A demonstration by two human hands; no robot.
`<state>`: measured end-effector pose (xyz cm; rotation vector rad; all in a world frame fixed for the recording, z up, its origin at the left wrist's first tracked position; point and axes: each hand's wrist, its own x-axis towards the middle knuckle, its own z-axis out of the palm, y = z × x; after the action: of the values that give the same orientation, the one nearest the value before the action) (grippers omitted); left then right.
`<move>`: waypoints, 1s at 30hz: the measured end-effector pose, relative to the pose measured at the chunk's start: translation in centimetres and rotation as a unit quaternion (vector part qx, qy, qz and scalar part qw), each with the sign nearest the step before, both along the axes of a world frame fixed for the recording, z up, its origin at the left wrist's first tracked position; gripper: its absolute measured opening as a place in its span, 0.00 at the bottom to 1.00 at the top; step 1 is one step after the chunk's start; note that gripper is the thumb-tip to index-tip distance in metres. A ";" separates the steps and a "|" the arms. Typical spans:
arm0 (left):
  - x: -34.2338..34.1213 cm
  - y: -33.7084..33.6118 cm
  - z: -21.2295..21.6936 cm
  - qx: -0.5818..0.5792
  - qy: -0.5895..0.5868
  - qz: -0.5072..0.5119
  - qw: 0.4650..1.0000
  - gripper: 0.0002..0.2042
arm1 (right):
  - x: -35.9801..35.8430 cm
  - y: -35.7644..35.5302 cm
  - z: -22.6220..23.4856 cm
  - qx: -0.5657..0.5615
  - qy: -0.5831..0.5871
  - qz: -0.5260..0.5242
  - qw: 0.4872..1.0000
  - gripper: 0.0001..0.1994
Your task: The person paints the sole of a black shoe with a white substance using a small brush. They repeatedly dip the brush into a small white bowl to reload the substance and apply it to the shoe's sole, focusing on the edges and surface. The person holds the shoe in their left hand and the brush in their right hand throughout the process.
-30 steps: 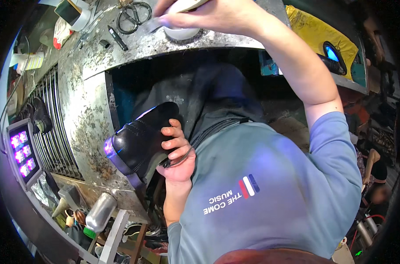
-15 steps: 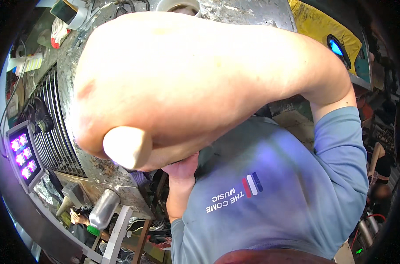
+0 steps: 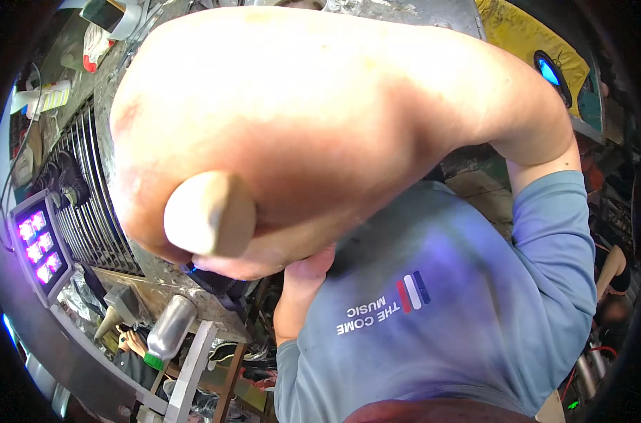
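Right arm raised across the view, close to the lens. Your right hand (image 3: 264,155) fills most of the upper frame, blurred by nearness, fist side toward the camera. Forearm runs from the hand to the upper right, bending at the blue sleeve (image 3: 553,233).

Right grip: clenched around a wooden handle (image 3: 210,213). Only the butt end shows, a pale, rounded, light-brown oval poking out of the fist. Its long axis points nearly straight at the camera, so you see it end-on; the rest of its length and whatever head it carries are hidden behind the hand.

Your left hand (image 3: 303,271) sits low, just under the right fist, at the edge of the tabletop (image 3: 105,92). Fingers curl upward against a dark shoe (image 3: 214,282), of which only a black sliver with a blue glint shows beneath the fist. You cannot tell how firmly the left grip is closed; most of the fingers are covered. The left forearm drops down toward the grey-blue shirt (image 3: 433,338).

Around: worn metal tabletop, mottled grey. A ribbed metal grille (image 3: 88,204) on its left face. A small panel with pink-lit squares (image 3: 40,247) at far left. A silver canister with a green cap (image 3: 167,330) lies below the tabletop among clutter. A yellow sheet (image 3: 525,32) at upper right, with a blue-lit round thing (image 3: 549,70) on it.
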<state>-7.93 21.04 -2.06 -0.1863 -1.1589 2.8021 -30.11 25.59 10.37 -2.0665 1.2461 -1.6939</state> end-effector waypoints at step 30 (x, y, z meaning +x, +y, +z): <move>-2.4 2.4 0.7 0.096 0.211 0.037 0.972 0.16 | 0.0 0.7 -1.6 -0.032 -0.047 0.075 0.996 0.06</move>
<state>-10.30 23.48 -1.36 0.4535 -1.3279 2.5805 -30.16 26.33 8.74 -2.0335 0.9950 -1.7600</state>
